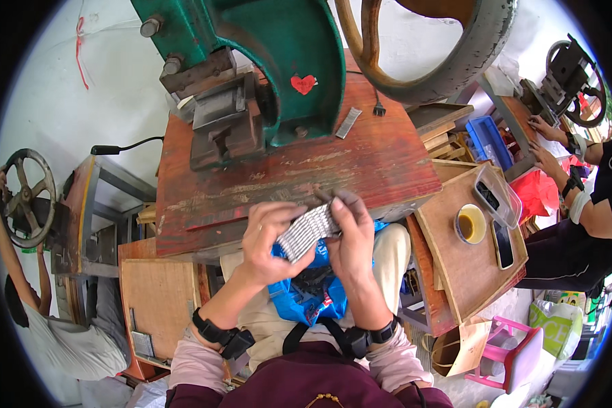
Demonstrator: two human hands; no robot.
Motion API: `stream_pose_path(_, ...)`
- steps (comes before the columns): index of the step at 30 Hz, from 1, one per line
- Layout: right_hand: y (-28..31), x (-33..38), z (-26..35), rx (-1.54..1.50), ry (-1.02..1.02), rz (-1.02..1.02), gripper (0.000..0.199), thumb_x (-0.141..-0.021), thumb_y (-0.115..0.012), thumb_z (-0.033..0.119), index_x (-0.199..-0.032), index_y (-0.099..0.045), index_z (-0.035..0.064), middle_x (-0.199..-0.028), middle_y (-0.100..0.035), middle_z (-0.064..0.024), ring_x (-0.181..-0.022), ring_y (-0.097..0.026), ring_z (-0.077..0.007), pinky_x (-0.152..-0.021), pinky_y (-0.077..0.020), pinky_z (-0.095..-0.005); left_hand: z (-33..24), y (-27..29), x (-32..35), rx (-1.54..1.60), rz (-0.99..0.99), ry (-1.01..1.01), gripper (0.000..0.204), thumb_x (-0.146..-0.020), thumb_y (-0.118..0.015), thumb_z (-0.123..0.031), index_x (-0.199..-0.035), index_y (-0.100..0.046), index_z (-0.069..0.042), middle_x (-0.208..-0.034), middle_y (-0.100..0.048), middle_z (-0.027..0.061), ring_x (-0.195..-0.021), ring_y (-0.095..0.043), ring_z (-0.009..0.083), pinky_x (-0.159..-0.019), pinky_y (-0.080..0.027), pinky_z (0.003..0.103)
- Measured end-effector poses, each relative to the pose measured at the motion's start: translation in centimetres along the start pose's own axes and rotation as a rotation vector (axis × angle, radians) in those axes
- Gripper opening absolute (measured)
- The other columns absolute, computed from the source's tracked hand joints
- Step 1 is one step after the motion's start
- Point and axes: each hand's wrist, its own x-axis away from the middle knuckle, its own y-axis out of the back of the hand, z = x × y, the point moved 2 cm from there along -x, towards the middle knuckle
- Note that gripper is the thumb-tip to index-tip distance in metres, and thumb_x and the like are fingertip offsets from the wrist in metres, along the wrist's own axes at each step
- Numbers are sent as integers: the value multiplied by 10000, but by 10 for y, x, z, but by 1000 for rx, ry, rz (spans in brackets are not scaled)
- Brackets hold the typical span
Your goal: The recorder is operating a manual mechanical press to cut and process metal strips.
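In the head view, the left hand (270,243) grips the near-left end of a stack of grey ribbed metal strips (307,232), fingers curled behind it. The right hand (352,241) pinches the far-right end, its thumb along that edge and its fingers bent beyond. The stack lies between the two hands, held above the lap; its long axis slants, one end pointing toward the person's near left, the other away and to the right.

Just below both hands, a blue bag (294,307) sits in the lap. Beyond them is the worn red bench (306,173), bearing a green press (313,51). Past the right hand, a single grey strip (349,123) lies on the bench, its long axis also slanting away to the right, more steeply. To the right hand's right, a wooden tray (449,214) holds a cup (470,224) and a phone (503,245). Left of the left hand, another wooden board (158,292) bears more strips (143,343).
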Motion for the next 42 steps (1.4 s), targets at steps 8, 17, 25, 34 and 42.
stream_pose_path(8,20,-54,20,835,274,372,512,-827,-649,85,-1279,-428,-8,-1202,-554,-156,-1111,-542,-273,-929,-445,-347,62,-36,-5,498,-30,683,356,-683,-756,-35,-891,-467,-19,-955,-607,82,-878,-565,100,-779,-475,269)
stream_pose_path(17,15,-75,35,1529,287,598,658,-682,-739,95,-1269,-456,9,-1215,-521,-198,-1202,-444,-343,-1004,-373,-413,68,-23,-13,86,353,529,620,-673,-732,-101,-1196,-409,-21,-1033,-573,175,-961,-553,336,-871,-437,388)
stream_pose_path(25,30,-47,21,1827,815,576,403,-746,-686,138,-1141,-605,130,-1276,-473,-167,-1220,-420,-373,-1008,-359,-483,72,-31,-9,18,435,367,466,-722,-734,-150,-1134,-571,-5,-1031,-545,135,-989,-477,314,-890,-397,401)
stream_pose_path(34,47,-31,26,1987,886,438,446,-738,-705,304,-1170,-622,226,-1316,-447,-166,-1248,-378,-377,-1035,-315,-510,70,-31,-6,26,403,353,471,-729,-731,-134,-1161,-578,-24,-997,-542,111,-952,-471,295,-869,-403,385)
stream_pose_path(42,32,-47,26,2050,928,428,420,-736,-692,353,-1138,-638,244,-1354,-423,-167,-1268,-354,-383,-1054,-287,-514,69,-32,-4,12,379,344,483,-716,-736,-122,-1160,-575,-20,-1006,-540,115,-958,-472,298,-871,-405,388)
